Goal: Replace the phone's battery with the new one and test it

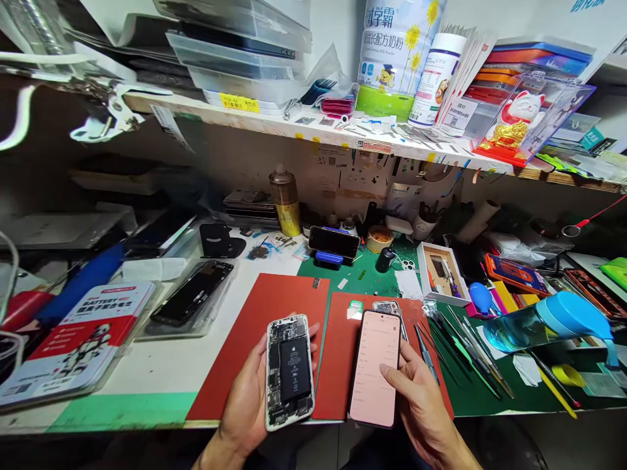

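My left hand (245, 398) is closed around an opened phone (290, 372), its screen off and its black battery and inner boards facing up. In my right hand (426, 398) is a smartphone (375, 365) with a lit, pinkish-white screen showing lines of text too small to read. The right thumb lies over the screen's right side. Both phones are held tilted above the front of two red mats (245, 326). Behind the lit phone, a phone's back part with a camera bump (386, 305) is partly hidden.
Tweezers and thin tools (470, 352) lie right of the mats, near a blue bottle (548, 323). At left are a boxed battery pack (93, 333) and a phone screen (193, 292). A dark phone (334, 243) leans on a blue stand. A loaded shelf (333, 134) hangs above.
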{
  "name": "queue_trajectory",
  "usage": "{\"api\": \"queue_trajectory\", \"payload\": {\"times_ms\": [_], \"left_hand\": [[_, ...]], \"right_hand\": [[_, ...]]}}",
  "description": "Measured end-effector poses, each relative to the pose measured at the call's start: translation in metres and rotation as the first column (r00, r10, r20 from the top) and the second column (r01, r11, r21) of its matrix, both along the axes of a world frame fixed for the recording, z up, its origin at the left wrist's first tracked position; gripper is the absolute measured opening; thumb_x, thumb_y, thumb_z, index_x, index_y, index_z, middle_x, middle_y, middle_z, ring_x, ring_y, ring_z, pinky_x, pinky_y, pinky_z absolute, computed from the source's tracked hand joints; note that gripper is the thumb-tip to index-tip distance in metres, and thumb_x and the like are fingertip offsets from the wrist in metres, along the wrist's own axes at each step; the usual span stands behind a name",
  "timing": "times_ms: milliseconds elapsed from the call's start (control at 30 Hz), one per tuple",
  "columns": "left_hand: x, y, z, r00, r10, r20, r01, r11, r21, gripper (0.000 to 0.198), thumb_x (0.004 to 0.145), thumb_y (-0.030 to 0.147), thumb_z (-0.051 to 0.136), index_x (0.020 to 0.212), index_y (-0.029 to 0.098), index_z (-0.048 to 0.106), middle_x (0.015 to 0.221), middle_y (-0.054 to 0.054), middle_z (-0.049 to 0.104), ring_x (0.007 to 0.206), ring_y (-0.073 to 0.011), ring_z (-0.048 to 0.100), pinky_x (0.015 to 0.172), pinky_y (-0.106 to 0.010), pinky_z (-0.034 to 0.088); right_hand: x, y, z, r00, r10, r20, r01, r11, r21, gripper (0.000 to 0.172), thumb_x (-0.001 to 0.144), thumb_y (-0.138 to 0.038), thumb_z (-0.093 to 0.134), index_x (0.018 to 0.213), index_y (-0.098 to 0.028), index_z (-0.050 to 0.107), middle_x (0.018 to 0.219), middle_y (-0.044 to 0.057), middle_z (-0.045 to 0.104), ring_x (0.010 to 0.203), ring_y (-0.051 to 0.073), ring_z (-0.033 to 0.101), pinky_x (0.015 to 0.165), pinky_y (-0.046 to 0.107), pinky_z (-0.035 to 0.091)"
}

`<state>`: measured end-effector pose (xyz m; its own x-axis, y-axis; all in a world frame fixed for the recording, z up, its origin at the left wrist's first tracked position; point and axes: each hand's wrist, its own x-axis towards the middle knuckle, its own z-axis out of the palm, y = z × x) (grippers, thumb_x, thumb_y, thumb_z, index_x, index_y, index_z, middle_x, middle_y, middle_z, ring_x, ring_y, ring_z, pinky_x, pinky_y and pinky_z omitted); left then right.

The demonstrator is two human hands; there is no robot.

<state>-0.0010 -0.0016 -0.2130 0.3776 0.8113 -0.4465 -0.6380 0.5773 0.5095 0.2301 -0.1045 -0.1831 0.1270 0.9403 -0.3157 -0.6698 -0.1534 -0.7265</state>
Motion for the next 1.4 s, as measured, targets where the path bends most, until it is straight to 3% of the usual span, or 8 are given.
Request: {"api": "queue_trajectory", "payload": {"times_ms": [167,400,533,767,900,1067,1233,1400], "left_hand": [[-0.001,0.001,-0.001,1.0,-0.015,-0.005,0.015,1.0,-0.016,0.055,0.109,0.034,0.048,0.162,0.022,0.042,0.139,-0.02,0.071,0.107,-0.0319,0.079,0.1,-0.05,0.062],[0.001,0.0,0.008,1.0,-0.015,0.008,0.015,0.998,-0.058,0.059,0.109,0.033,0.047,0.164,0.017,0.037,0.144,-0.023,0.065,0.096,-0.0312,0.081,0.083,-0.046,0.069],[0.001,0.0,0.007,0.999,-0.015,0.04,0.017,0.997,-0.069,0.058,0.109,0.034,0.044,0.164,0.017,0.037,0.144,-0.023,0.065,0.099,-0.0308,0.081,0.086,-0.046,0.068],[0.003,-0.001,0.014,0.996,-0.02,-0.092,0.018,1.0,-0.026,0.055,0.108,0.034,0.046,0.16,0.013,0.044,0.141,-0.024,0.067,0.094,-0.0306,0.081,0.083,-0.046,0.068],[0.0,0.0,0.006,0.997,-0.068,0.018,0.069,0.997,-0.023,0.054,0.108,0.035,0.05,0.159,0.017,0.047,0.137,-0.021,0.071,0.098,-0.0301,0.081,0.09,-0.044,0.066],[0.001,-0.004,0.0,0.994,-0.021,0.107,0.022,1.0,-0.016,0.053,0.107,0.036,0.051,0.157,0.016,0.049,0.14,-0.022,0.07,0.105,-0.0314,0.079,0.091,-0.045,0.064],[0.01,-0.006,0.002,0.969,-0.065,0.238,0.066,0.998,0.002,0.054,0.106,0.048,0.051,0.144,0.012,0.062,0.125,-0.021,0.077,0.091,-0.029,0.08,0.085,-0.041,0.061],[0.013,-0.004,-0.003,0.971,0.017,0.24,-0.032,0.998,0.06,0.047,0.105,0.052,0.053,0.129,0.017,0.072,0.129,-0.014,0.076,0.117,-0.0311,0.072,0.099,-0.04,0.055]], "right_hand": [[0.001,0.0,0.004,1.0,0.0,-0.008,0.0,1.0,-0.021,0.061,0.087,-0.031,0.085,0.142,-0.021,0.06,0.136,0.014,0.073,0.129,0.035,0.066,0.109,0.053,0.051],[0.0,-0.001,0.01,1.0,-0.014,-0.024,0.013,1.0,-0.013,0.058,0.086,-0.027,0.085,0.14,-0.022,0.064,0.134,0.012,0.074,0.127,0.035,0.067,0.109,0.051,0.051],[0.0,0.001,0.009,1.0,-0.013,-0.002,0.013,1.0,-0.015,0.054,0.088,-0.03,0.084,0.138,-0.023,0.066,0.133,0.012,0.074,0.124,0.034,0.069,0.106,0.049,0.053],[0.003,-0.003,0.001,0.996,-0.068,-0.051,0.063,0.995,-0.082,0.052,0.087,-0.023,0.08,0.137,-0.023,0.068,0.134,0.01,0.075,0.126,0.033,0.067,0.104,0.046,0.053],[0.004,-0.005,-0.005,0.987,-0.132,-0.092,0.12,0.985,-0.127,0.049,0.084,-0.017,0.074,0.132,-0.026,0.073,0.134,0.005,0.075,0.128,0.032,0.065,0.106,0.045,0.051],[0.0,0.004,0.006,0.981,-0.065,-0.182,0.043,0.991,-0.127,0.046,0.078,-0.023,0.076,0.124,-0.028,0.079,0.13,0.005,0.077,0.127,0.035,0.066,0.109,0.051,0.051],[-0.012,0.018,0.017,0.973,-0.005,-0.229,-0.064,0.954,-0.294,0.045,0.059,-0.032,0.087,0.104,-0.032,0.084,0.117,0.009,0.081,0.115,0.047,0.072,0.1,0.066,0.054],[-0.036,0.039,0.021,0.954,0.195,-0.228,-0.26,0.916,-0.306,0.048,0.069,-0.047,0.085,0.114,-0.032,0.082,0.124,0.011,0.079,0.11,0.047,0.074,0.095,0.068,0.057]]}}
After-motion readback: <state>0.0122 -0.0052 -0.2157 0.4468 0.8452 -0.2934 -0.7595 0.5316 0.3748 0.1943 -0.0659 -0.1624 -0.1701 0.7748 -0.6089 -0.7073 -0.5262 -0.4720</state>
